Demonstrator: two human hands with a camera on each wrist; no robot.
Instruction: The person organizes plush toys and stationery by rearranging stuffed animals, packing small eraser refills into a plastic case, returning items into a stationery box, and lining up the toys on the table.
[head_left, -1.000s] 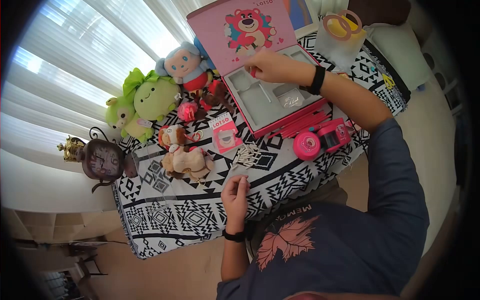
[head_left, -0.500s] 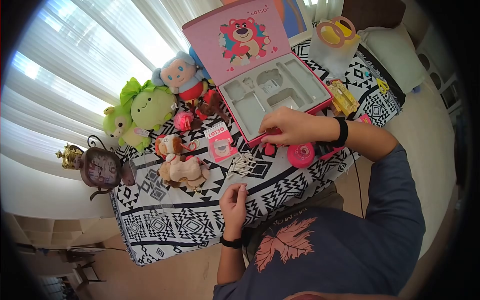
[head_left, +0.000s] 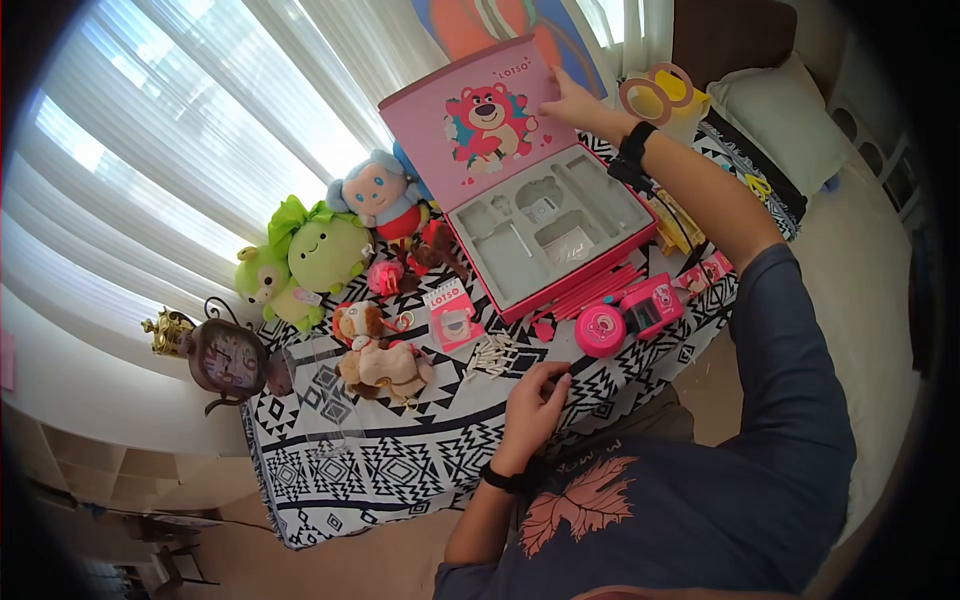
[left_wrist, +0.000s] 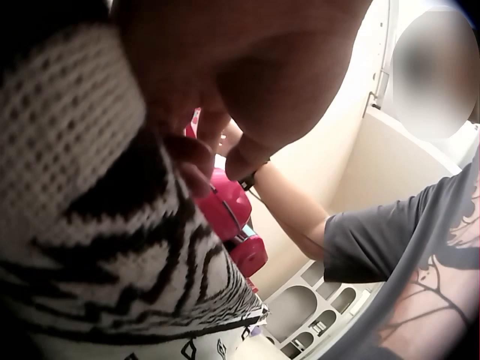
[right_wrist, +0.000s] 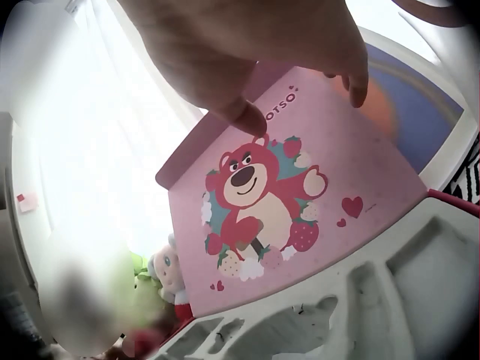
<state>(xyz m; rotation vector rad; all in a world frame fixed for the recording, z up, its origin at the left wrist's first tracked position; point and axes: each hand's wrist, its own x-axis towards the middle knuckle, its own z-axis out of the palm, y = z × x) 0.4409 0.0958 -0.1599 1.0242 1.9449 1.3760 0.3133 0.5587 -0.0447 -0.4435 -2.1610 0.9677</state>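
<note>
My right hand (head_left: 580,105) is at the right edge of the raised lid (head_left: 420,120) of a pink LOTSO box, thumb on the printed inner face and fingers around the edge, as the right wrist view also shows. Below the lid, the box's grey molded insert (head_left: 510,275) has several hollows; a clear piece (head_left: 568,245) lies in one. My left hand (head_left: 535,405) rests loosely curled at the near table edge, holding nothing. Close to it are a pile of short white sticks (head_left: 492,356) and a round pink case (head_left: 601,330).
A LOTSO notepad (head_left: 455,318), pink pencils (head_left: 600,292) and a pink boxy item (head_left: 655,305) lie before the box. Plush toys (head_left: 325,250) and a dark clock (head_left: 230,360) stand along the curtain side. A bag with round handles (head_left: 655,100) is at the back right.
My right hand went from over the insert down to the box's near edge, then up to the lid, which now tilts differently. My left hand shifted right along the table edge.
</note>
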